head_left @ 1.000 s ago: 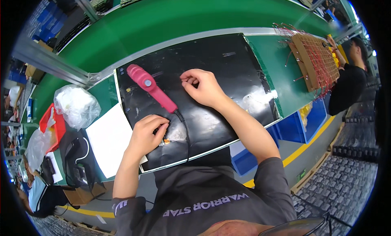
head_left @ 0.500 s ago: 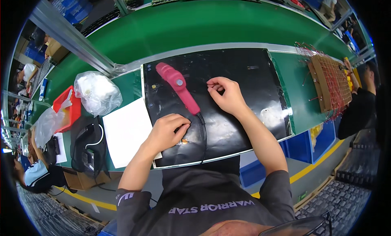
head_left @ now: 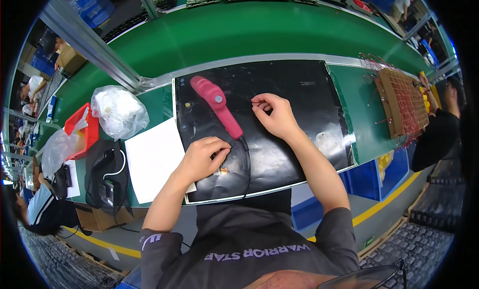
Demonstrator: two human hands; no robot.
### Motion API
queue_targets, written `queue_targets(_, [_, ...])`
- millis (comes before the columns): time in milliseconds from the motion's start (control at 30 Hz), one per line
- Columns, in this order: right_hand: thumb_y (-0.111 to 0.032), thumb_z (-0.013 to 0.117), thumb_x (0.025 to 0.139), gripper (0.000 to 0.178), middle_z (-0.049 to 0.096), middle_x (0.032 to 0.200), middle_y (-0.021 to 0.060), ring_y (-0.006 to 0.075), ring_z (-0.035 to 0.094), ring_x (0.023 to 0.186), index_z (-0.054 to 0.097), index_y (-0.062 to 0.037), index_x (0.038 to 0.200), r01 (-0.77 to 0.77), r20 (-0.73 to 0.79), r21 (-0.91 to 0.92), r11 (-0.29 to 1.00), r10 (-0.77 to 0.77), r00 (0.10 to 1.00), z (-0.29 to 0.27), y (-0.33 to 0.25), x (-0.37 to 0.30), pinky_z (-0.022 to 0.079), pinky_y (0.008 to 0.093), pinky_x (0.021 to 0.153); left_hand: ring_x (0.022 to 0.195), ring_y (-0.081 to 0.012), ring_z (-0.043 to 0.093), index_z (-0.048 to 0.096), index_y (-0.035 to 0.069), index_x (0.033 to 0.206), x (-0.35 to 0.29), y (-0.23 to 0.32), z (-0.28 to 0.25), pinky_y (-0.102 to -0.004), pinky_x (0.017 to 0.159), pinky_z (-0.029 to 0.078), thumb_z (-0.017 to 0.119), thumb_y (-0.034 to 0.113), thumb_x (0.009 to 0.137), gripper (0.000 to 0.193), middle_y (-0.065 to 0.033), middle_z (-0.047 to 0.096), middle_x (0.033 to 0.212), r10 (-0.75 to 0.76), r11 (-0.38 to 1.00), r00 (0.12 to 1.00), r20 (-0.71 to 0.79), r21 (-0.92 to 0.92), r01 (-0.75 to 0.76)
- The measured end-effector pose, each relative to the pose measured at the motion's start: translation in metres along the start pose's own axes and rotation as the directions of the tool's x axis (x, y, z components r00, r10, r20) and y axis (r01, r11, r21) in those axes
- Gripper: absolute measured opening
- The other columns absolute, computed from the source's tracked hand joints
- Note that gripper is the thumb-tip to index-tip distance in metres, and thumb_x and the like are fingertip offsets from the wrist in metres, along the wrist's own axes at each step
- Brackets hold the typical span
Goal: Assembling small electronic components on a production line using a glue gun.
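Note:
On the black mat [head_left: 284,164] lies a pink corded tool [head_left: 219,105], shaped like a heat gun, its black cord running to the near edge. My left hand [head_left: 205,158] rests on the mat just left of that cord, below the tool's handle. Its fingers are loosely bent, a small gap shows by the thumb, and nothing is seen in it. To the right of the tool, my right hand [head_left: 276,115] also rests on the mat, apart from the tool. Its fingers curl loosely with the thumb apart from them, holding nothing visible.
Left of the mat are a white sheet [head_left: 154,159], a stuffed clear plastic bag [head_left: 119,112], a red bin [head_left: 89,134] and a black device [head_left: 107,176]. At right stands a cardboard piece with red wires [head_left: 404,102], near a co-worker [head_left: 444,124]. A green belt [head_left: 239,34] runs behind.
My hands stay nearly where they were, apart from a slight shift of the whole view. At the far left, a co-worker's arm and upper body have moved.

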State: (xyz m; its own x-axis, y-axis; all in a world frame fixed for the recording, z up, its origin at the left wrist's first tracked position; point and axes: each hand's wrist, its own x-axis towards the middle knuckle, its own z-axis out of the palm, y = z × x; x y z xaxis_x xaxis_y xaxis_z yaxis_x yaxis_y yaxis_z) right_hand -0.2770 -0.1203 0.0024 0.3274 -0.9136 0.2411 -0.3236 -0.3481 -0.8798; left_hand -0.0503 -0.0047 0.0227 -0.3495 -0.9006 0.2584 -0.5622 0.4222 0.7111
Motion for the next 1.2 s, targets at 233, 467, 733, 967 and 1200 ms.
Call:
queue_targets(233, [-0.003, 0.069, 0.083, 0.018, 0.071, 0.085, 0.0081, 0.0108, 0.065, 0.074, 0.069, 0.0036, 0.1, 0.032, -0.007, -0.015, 0.999, -0.032, 0.999, 0.001, 0.002, -0.001, 0.052, 0.0257, 0.071, 0.073, -0.0321, 0.066, 0.068, 0.001, 0.088, -0.001, -0.002, 0.001, -0.0368, 0.065, 0.053, 0.069, 0.003, 0.083, 0.006, -0.0132, 0.067, 0.083, -0.024, 1.0, 1.0, 0.003, -0.015, 0.024])
queue_targets(467, [-0.001, 0.068, 0.085, 0.019, 0.072, 0.09, 0.0085, 0.011, 0.066, 0.079, 0.068, 0.0047, 0.103, -0.005, 0.016, 0.003, 1.0, 0.005, 1.0, -0.002, 0.003, 0.002, 0.053, 0.0249, 0.073, 0.071, -0.0314, 0.065, 0.068, 0.001, 0.09, 0.001, -0.006, 0.0, -0.0358, 0.062, 0.052, 0.069, 0.003, 0.083, 0.007, -0.0132, 0.067, 0.083, -0.019, 0.999, 1.0, 0.007, -0.029, 0.019])
queue_targets(733, [-0.003, 0.068, 0.086, 0.02, 0.072, 0.091, 0.0075, 0.0102, 0.066, 0.081, 0.068, 0.0048, 0.104, -0.023, 0.038, -0.012, 1.0, 0.023, 0.999, 0.001, 0.005, 0.003, 0.052, 0.0243, 0.074, 0.08, -0.0303, 0.066, 0.068, 0.001, 0.092, -0.001, 0.006, -0.004, -0.0376, 0.07, 0.054, 0.07, 0.008, 0.083, 0.012, -0.0124, 0.067, 0.088, 0.017, 0.992, 0.998, 0.067, 0.125, -0.026])
queue_targets(967, [-0.003, 0.067, 0.086, 0.02, 0.071, 0.09, 0.0073, 0.0096, 0.065, 0.08, 0.068, 0.0049, 0.104, -0.008, 0.038, -0.01, 1.0, 0.008, 0.999, 0.0, 0.008, 0.002, 0.052, 0.024, 0.074, 0.093, -0.0342, 0.066, 0.068, -0.002, 0.099, -0.001, 0.033, -0.021, -0.0417, 0.083, 0.052, 0.068, 0.008, 0.083, 0.019, -0.0151, 0.07, 0.1, 0.018, 0.972, 0.972, 0.234, 0.226, -0.072])
queue_targets(1200, [-0.002, 0.067, 0.086, 0.019, 0.071, 0.09, 0.0074, 0.0094, 0.065, 0.08, 0.068, 0.0052, 0.104, -0.012, 0.045, 0.001, 1.0, 0.012, 0.999, -0.001, 0.006, 0.003, 0.052, 0.0239, 0.074, 0.094, -0.0339, 0.065, 0.066, 0.0, 0.1, -0.028, 0.063, -0.037, -0.0421, 0.083, 0.051, 0.064, 0.006, 0.084, 0.017, -0.0156, 0.068, 0.098, 0.035, 0.992, 0.971, 0.235, 0.113, -0.063])
